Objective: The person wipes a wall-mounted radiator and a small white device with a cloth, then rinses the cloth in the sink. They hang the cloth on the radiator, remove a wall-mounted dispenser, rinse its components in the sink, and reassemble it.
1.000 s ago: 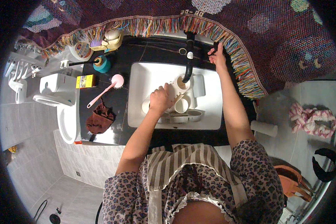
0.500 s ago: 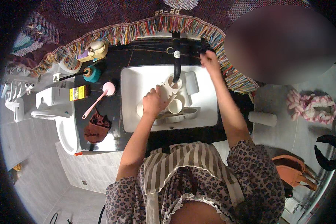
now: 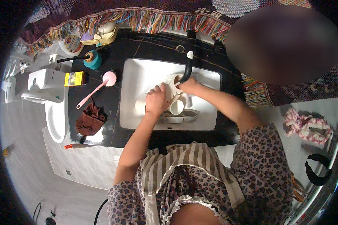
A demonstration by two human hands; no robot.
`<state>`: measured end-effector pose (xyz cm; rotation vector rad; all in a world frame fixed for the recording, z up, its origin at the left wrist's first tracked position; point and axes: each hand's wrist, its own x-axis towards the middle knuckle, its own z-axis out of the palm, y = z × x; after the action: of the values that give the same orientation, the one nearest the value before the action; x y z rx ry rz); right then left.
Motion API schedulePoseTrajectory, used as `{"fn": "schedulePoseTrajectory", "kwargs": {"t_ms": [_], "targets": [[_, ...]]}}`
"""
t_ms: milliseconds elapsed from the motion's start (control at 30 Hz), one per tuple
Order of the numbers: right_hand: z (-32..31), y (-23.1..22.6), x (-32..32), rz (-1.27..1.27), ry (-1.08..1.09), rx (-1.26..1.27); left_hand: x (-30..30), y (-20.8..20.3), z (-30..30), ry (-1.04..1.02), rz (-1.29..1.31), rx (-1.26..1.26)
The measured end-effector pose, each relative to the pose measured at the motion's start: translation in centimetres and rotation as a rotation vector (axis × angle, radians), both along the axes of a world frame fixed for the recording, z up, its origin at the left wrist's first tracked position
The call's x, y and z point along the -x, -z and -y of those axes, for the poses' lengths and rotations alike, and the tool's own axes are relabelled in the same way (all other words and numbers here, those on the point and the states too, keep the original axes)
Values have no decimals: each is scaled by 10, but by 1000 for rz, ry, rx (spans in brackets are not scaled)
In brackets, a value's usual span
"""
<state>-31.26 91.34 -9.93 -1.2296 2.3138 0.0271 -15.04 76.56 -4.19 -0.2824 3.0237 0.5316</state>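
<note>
A white plastic holder (image 3: 171,89) with round openings and small holes lies tilted in the white sink (image 3: 133,75), under the black faucet (image 3: 189,69). My left hand (image 3: 156,99) is closed on its left side. At the round opening beneath the spout, my right hand (image 3: 189,86) has its fingers curled at the rim, partly hidden by the faucet. Just below the holder is a white cup (image 3: 176,107). A white piece with oval openings (image 3: 182,117) rests near the sink's front wall.
On the black counter (image 3: 129,47) to the left lie a pink round brush (image 3: 109,79), a brown cloth (image 3: 91,120), a yellow box (image 3: 74,78) and a teal bottle (image 3: 92,60). A yellow tray (image 3: 105,39) holds soaps. Fringed cloth (image 3: 157,18) hangs along the back.
My right hand has left the back right counter beside the faucet and come down into the sink to the holder's round opening. My left hand stays on the holder. The whole view has shifted slightly.
</note>
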Motion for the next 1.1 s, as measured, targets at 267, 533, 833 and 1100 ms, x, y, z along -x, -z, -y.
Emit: {"fn": "schedulePoseTrajectory", "kwargs": {"t_ms": [267, 533, 833, 1100], "targets": [[6, 10, 10, 346, 271, 204, 5, -19, -2, -104, 96, 20], [18, -15, -38, 478, 355, 386, 15, -6, 0, 37, 19, 617], [18, -24, 26, 70, -664, 471, 24, -21, -1, 82, 343, 433], [24, -12, 10, 195, -421, -23, 9, 5, -10, 5, 84, 546]]}}
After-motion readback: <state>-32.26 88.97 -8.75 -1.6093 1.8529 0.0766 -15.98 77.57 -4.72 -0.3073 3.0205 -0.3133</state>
